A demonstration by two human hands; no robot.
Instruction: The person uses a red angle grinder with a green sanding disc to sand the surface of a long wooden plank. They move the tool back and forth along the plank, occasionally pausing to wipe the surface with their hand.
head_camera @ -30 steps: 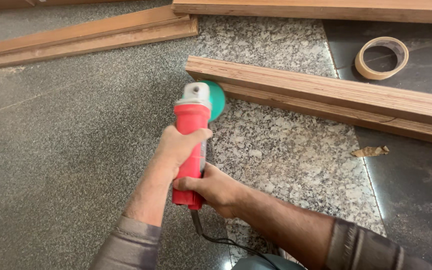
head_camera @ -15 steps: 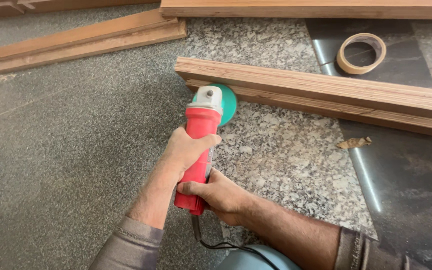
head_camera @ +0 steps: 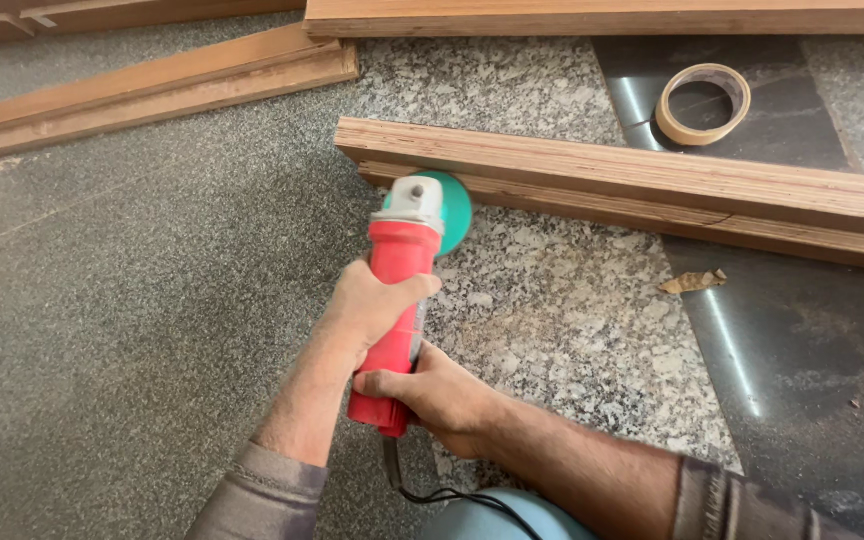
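Right, biggest thing first: the stone floor, speckled grey granite with a darker polished slab off to the right, and everything lies on it. Across the middle runs the long wooden plank, a stiff layered board with a stepped edge, lying flat from centre left out past the right edge. I'd judge it heavy enough to sit put under sideways pressure, though its near left end is free and could skid on polished stone. Two more wooden boards lie further off, one at far left and one along the far edge.

Now the tool: I've got the red angle grinder in both hands, nose pointing away from me, its green disc right up against the near face of the plank by its left end. Whether the disc is actually biting I cannot tell. It looks dense and rigid, smooth plastic on the body, so a firm two-handed hold along the barrel is the place to take it, well back from the disc.

My left hand is wrapped tight round the middle of the body, fingers closed. My right hand is curled shut round the tail, where the black cord leaves.

Smaller bits: a roll of tape lying flat beyond the plank on the right, and a dry leaf scrap near it.
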